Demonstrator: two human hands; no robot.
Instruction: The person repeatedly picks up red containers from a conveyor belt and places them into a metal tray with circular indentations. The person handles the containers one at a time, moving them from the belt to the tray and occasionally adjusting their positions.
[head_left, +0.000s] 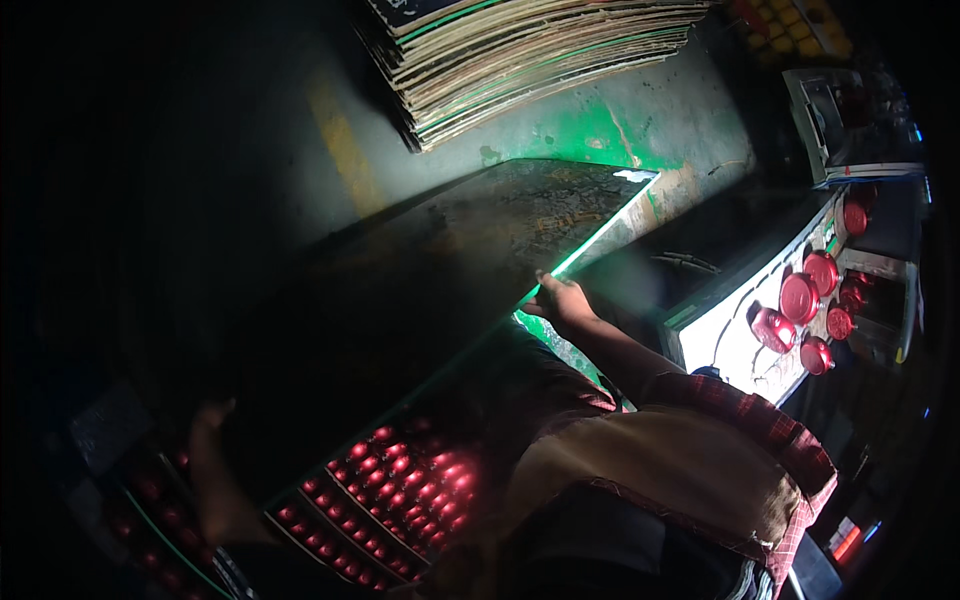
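Observation:
A large, dark, flat board (440, 250) with a scuffed top and a bright green-white edge lies tilted across the middle, between my two hands. My right hand (560, 300) is closed round its right edge, the thumb on top and the fingers partly hidden below. On the near left side, in deep shade, my left hand (212, 418) grips the board's other edge, its thumb over the top. Below the board's near edge, several glossy red rounded pieces (405, 490) sit in rows on trays; the board covers part of them.
A tall stack of thin boards (545, 75) stands on the floor (270, 130) at the far side. To the right is a brightly lit white surface (720, 340) with several red round pieces (800, 298). More trays of red pieces (150, 525) lie in shadow at lower left.

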